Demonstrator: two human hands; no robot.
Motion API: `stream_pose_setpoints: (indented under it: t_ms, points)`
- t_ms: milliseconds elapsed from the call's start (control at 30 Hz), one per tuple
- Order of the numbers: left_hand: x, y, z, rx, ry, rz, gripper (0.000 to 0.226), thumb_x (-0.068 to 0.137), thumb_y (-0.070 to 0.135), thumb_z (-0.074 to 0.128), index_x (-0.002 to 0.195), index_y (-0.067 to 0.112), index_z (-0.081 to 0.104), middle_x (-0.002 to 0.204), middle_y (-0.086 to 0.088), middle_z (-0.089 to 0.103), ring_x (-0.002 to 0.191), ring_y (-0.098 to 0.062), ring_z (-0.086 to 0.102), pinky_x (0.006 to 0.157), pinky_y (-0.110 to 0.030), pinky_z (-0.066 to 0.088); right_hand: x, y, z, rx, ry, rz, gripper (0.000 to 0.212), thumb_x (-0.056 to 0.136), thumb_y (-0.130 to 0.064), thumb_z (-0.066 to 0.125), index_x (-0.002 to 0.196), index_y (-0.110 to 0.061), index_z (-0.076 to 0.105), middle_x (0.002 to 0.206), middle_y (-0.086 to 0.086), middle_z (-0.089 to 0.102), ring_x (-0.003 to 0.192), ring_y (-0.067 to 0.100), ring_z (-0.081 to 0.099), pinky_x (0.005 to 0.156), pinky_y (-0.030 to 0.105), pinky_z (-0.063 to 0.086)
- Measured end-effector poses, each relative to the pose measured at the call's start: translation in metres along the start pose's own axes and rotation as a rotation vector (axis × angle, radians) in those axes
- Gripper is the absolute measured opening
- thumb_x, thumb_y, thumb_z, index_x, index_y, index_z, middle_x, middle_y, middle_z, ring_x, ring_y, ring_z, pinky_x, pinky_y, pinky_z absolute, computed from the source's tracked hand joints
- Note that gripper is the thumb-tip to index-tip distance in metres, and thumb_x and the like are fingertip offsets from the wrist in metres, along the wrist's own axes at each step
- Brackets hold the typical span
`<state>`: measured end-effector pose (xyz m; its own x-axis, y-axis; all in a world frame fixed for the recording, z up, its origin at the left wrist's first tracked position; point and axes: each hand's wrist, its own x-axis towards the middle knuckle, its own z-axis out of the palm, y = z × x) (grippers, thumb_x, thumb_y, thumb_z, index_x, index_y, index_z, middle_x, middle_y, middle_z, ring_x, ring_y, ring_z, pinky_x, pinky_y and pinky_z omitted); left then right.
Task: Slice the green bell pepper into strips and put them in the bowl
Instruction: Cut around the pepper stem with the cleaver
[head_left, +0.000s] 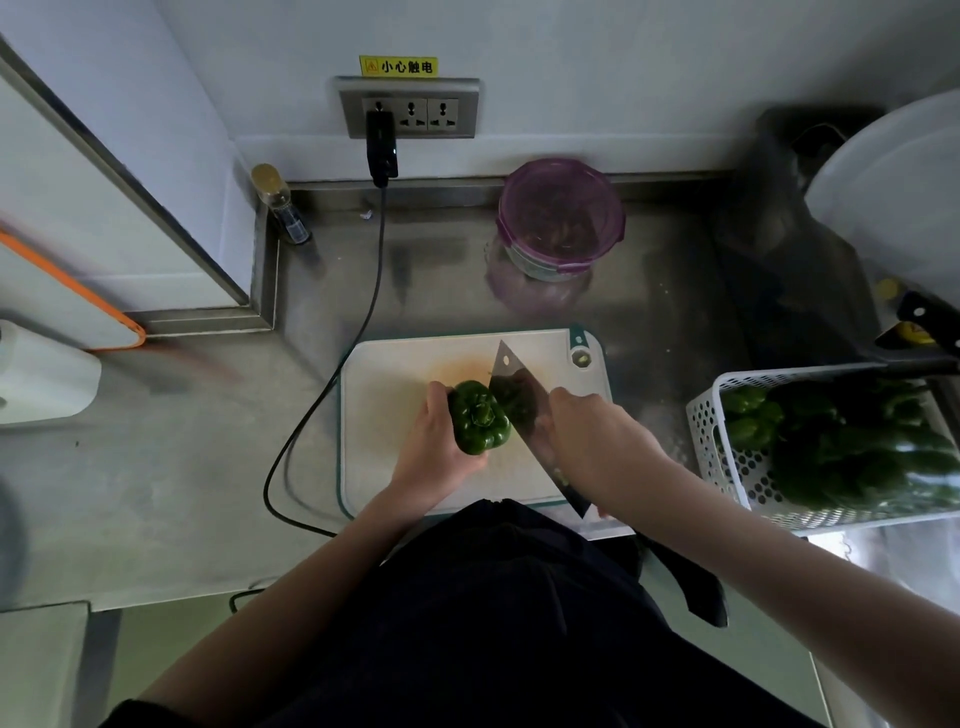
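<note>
First cut: my left hand (434, 447) grips the green bell pepper (478, 415) mid-frame, right hand (592, 431) clutches the cleaver (519, 400), next I press straight down.

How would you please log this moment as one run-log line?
left hand: holds green bell pepper | right hand: grips cleaver, blade against pepper | cutting board | strips: none visible

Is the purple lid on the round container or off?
On. The purple lid covers the round container completely, with its side clips down.
</note>
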<state>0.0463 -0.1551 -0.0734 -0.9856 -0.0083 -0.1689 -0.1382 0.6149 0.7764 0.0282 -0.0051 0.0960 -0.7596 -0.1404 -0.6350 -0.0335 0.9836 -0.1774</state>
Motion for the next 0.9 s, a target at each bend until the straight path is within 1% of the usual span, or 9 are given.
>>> stream_pose_setpoints:
  t_ms: [100, 200, 233, 333, 467, 600, 667, 800, 900]
  points:
    - [0.000, 0.001, 0.000, -0.004, -0.006, -0.008, 0.062, 0.065, 0.018, 0.081, 0.104, 0.013, 0.033, 0.101, -0.007, 0.053, 0.087, -0.014, 0.052, 0.066, -0.021, 0.039, 0.005, -0.002, 0.011, -0.066, 0.043, -0.032, 0.017, 0.098, -0.011, 0.039, 0.112, -0.004, 0.046, 0.079, 0.002, 0.040, 0.068, 0.019, 0.047, 0.062, 0.032, 0.041]
    - [0.001, 0.000, -0.002, -0.019, -0.017, -0.015, 0.063, 0.065, 0.018, 0.082, 0.101, 0.016, 0.030, 0.099, -0.007, 0.053, 0.086, -0.015, 0.054, 0.059, -0.010, 0.035, 0.005, -0.003, 0.013, -0.075, 0.088, -0.061, 0.017, 0.101, -0.016, 0.034, 0.112, -0.007, 0.043, 0.084, 0.004, 0.042, 0.082, 0.028, 0.056, 0.065, 0.035, 0.039]
    - [0.001, -0.001, -0.002, -0.022, -0.018, -0.016, 0.063, 0.065, 0.019, 0.082, 0.101, 0.016, 0.030, 0.098, -0.007, 0.054, 0.085, -0.016, 0.055, 0.058, -0.009, 0.035, 0.004, -0.003, 0.012, -0.076, 0.070, -0.067, 0.016, 0.100, -0.015, 0.035, 0.112, -0.007, 0.043, 0.081, 0.003, 0.042, 0.080, 0.027, 0.055, 0.065, 0.034, 0.039]
    - [0.001, -0.001, -0.005, -0.022, -0.021, -0.013, 0.061, 0.066, 0.019, 0.082, 0.102, 0.013, 0.033, 0.098, -0.008, 0.057, 0.085, -0.018, 0.058, 0.062, -0.019, 0.042, 0.002, 0.000, 0.009, -0.080, 0.016, -0.071, 0.014, 0.097, -0.010, 0.039, 0.110, -0.006, 0.044, 0.075, 0.001, 0.042, 0.069, 0.021, 0.047, 0.060, 0.030, 0.041]
    - [0.002, 0.005, -0.006, -0.025, -0.027, -0.024, 0.058, 0.067, 0.014, 0.080, 0.100, 0.015, 0.033, 0.096, -0.005, 0.055, 0.084, -0.016, 0.055, 0.063, -0.023, 0.042, 0.005, 0.002, 0.013, -0.086, -0.004, -0.060, 0.014, 0.097, -0.008, 0.040, 0.110, -0.006, 0.045, 0.076, 0.000, 0.042, 0.070, 0.020, 0.046, 0.060, 0.029, 0.040]
    - [0.002, 0.006, -0.007, -0.047, -0.037, -0.045, 0.055, 0.069, 0.012, 0.078, 0.100, 0.013, 0.033, 0.096, -0.003, 0.052, 0.084, -0.016, 0.052, 0.055, -0.013, 0.036, 0.013, 0.001, 0.022, -0.082, 0.031, -0.056, 0.010, 0.097, -0.011, 0.043, 0.106, -0.007, 0.045, 0.087, 0.004, 0.055, 0.071, 0.022, 0.050, 0.055, 0.030, 0.042]
    - [0.002, 0.004, -0.007, -0.065, -0.038, -0.058, 0.056, 0.068, 0.013, 0.079, 0.103, 0.012, 0.034, 0.098, -0.003, 0.052, 0.086, -0.015, 0.052, 0.055, -0.010, 0.036, 0.019, 0.000, 0.027, -0.085, 0.041, -0.061, 0.009, 0.098, -0.012, 0.044, 0.104, -0.006, 0.045, 0.084, 0.005, 0.053, 0.071, 0.022, 0.050, 0.055, 0.030, 0.042]
    - [0.002, 0.004, -0.007, -0.097, -0.027, -0.059, 0.059, 0.068, 0.015, 0.080, 0.102, 0.012, 0.033, 0.099, -0.006, 0.054, 0.088, -0.018, 0.055, 0.062, -0.024, 0.043, 0.028, 0.001, 0.024, -0.054, 0.032, -0.093, 0.009, 0.098, -0.017, 0.046, 0.091, -0.010, 0.043, 0.072, 0.001, 0.044, 0.071, 0.022, 0.053, 0.050, 0.027, 0.037]
    - [-0.001, 0.002, -0.007, -0.114, -0.014, -0.036, 0.058, 0.068, 0.013, 0.081, 0.101, 0.011, 0.033, 0.097, -0.003, 0.053, 0.085, -0.015, 0.055, 0.056, -0.011, 0.041, 0.017, 0.004, 0.016, -0.062, -0.030, -0.129, 0.011, 0.099, -0.015, 0.043, 0.089, -0.011, 0.041, 0.073, 0.004, 0.045, 0.072, 0.024, 0.054, 0.060, 0.033, 0.045]
